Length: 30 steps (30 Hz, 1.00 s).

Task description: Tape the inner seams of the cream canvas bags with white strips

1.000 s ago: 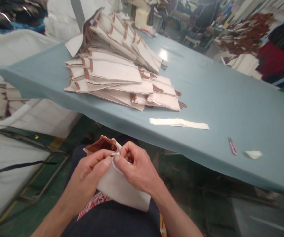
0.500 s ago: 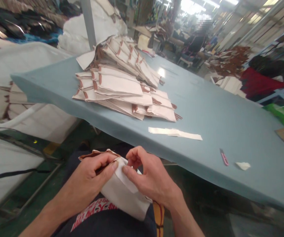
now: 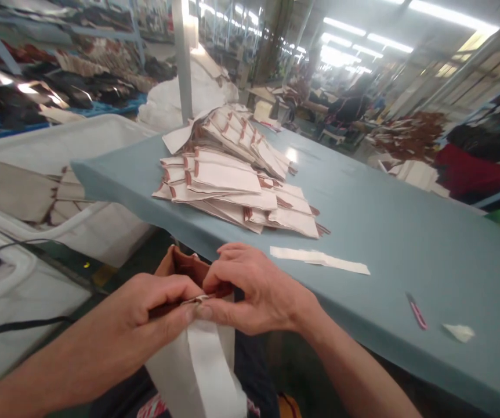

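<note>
Both my hands pinch one cloth piece [image 3: 202, 366] over my lap, just in front of the blue table's near edge. The piece is white with a brown lining [image 3: 180, 264] that stands up behind my fingers; its white part hangs down below them. My left hand [image 3: 149, 310] grips its top edge from the left, thumb and forefinger pressed together. Facing it from the right, my right hand [image 3: 250, 287] has closed fingers on the same edge. The two thumbs almost touch.
On the blue table [image 3: 389, 232] lies a fanned stack of similar white and brown pieces [image 3: 236, 180], a white strip [image 3: 319, 260], a small pink tool [image 3: 417, 312] and a white scrap [image 3: 461, 332]. White bins [image 3: 36, 191] stand at left. Other workstations lie beyond.
The hands have lifted the piece from my lap so its white part now hangs down. The view has tilted up and shows more of the hall.
</note>
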Motion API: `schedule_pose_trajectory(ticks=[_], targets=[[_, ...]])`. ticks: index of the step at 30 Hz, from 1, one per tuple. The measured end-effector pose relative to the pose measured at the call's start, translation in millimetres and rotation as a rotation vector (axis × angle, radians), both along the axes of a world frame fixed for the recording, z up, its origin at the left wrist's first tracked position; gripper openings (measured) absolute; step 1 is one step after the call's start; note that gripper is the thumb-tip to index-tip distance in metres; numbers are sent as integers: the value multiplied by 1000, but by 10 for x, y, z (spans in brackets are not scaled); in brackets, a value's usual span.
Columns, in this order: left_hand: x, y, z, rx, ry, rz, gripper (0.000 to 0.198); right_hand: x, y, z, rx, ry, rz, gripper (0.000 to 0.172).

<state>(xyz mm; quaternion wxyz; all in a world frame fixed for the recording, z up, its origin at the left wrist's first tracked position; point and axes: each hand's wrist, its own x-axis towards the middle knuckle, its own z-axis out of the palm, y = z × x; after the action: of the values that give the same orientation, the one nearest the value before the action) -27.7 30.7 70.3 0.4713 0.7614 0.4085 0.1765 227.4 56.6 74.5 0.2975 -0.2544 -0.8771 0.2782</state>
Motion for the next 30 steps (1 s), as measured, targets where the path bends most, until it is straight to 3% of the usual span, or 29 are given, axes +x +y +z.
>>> schedule_pose_trajectory(ticks=[4,8,14,20,25,30], targets=[[-26,38,-46,-76,77,-31,44,96,-49,33,-128,-148,36,44],[42,70,-88,16,44,-13,42,157,-107,29,-192,-228,1,31],[179,84,-7,249,-48,-32,32,154,-174,-53,-92,-375,-77,6],[242,90,8,507,17,-62,25,198,-140,-149,-208,-292,-48,10],[243,50,-102,800,103,-149,39,247,-137,-218,-253,-295,-66,15],[204,24,-232,891,119,-244,33,292,-150,-207,-340,-228,-39,17]])
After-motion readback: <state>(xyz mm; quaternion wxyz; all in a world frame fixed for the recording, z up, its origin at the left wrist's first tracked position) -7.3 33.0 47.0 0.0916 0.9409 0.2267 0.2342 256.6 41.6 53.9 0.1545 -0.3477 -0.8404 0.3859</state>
